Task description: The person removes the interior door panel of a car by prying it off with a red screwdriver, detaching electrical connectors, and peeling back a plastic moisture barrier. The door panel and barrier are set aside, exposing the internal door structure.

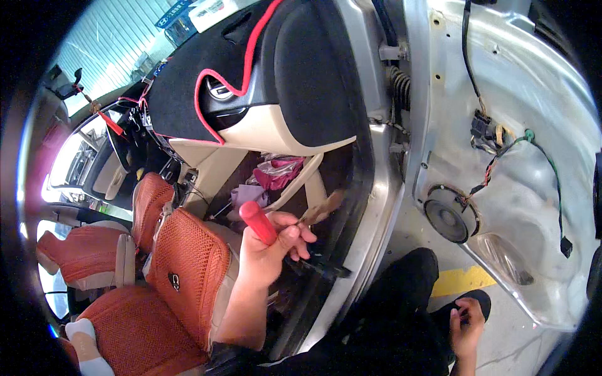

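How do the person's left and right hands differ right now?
Grip: the left hand is closed around a red tool handle; the right hand shows nothing in its loosely curled fingers.
Place: in this view, the left hand is beside the orange seat; the right hand is in front of a black shoe.
Shared: both are bare, with bent fingers.

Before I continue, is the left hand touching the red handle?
Touching. The head view shows the red handle held in the left hand, its end sticking out.
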A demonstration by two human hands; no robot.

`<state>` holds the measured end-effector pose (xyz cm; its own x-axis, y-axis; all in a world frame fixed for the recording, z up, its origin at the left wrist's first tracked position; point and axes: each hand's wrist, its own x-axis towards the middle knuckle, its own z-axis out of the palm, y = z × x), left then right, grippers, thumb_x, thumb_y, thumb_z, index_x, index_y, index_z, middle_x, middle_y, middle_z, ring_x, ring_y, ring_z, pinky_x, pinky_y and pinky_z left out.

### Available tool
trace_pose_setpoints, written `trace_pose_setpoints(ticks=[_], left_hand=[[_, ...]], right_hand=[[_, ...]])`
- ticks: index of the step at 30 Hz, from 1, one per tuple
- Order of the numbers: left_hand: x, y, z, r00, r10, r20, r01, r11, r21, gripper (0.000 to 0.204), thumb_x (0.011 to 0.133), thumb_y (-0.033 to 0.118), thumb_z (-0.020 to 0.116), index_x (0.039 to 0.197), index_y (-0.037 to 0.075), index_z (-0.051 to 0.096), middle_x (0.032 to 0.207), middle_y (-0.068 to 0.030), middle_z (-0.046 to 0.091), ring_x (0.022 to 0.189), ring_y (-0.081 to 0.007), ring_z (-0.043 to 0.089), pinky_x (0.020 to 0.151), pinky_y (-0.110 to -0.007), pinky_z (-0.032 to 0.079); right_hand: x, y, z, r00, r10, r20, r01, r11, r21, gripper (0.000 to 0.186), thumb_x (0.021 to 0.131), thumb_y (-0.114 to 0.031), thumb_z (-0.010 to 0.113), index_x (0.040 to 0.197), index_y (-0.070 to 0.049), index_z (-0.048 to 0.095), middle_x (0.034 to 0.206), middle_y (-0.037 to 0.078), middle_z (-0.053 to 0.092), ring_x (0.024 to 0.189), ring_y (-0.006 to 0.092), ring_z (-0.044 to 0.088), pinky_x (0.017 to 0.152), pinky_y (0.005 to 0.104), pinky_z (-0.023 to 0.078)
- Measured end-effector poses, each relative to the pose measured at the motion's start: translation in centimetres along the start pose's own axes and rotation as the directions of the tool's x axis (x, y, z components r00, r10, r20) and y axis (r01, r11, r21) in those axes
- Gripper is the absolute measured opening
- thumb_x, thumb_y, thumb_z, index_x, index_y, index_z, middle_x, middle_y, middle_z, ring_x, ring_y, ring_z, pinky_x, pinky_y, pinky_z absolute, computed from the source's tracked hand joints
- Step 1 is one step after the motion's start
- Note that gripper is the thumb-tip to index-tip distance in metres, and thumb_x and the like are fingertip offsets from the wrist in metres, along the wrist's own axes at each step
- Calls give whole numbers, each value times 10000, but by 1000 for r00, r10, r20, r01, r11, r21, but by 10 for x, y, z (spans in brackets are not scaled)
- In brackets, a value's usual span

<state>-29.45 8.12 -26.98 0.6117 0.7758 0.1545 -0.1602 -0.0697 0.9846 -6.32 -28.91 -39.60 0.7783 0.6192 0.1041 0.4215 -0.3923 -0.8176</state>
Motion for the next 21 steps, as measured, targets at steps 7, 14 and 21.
trace_pose_setpoints(ticks=[7,14,21], left_hand=[[38,-82,-104,996,34,-78,16,826,564,106,985,68,657,1050,-11,685,943,-112,763,800,-184,713,749,-322,561],[91,-153,-147,932,144,-334,130,725,676,224,949,89,682,1153,-4,691,974,-78,747,864,-168,679,791,-329,521],[103,-212,-126,916,128,-381,-42,973,228,597,918,-64,648,1491,1,493,1363,-98,625,1186,-186,593,927,-344,533]], right_hand=[[6,16,16,973,-231,16,228,945,-233,198,840,31,703,1022,7,631,973,149,655,758,233,643,665,322,526],[-2,10,12,998,27,55,-18,987,-160,231,830,4,715,1047,5,635,1077,198,666,841,328,682,732,391,568],[-25,28,13,999,45,6,-43,974,-225,232,834,-72,758,1040,-30,662,1112,196,686,891,367,698,745,416,591]])
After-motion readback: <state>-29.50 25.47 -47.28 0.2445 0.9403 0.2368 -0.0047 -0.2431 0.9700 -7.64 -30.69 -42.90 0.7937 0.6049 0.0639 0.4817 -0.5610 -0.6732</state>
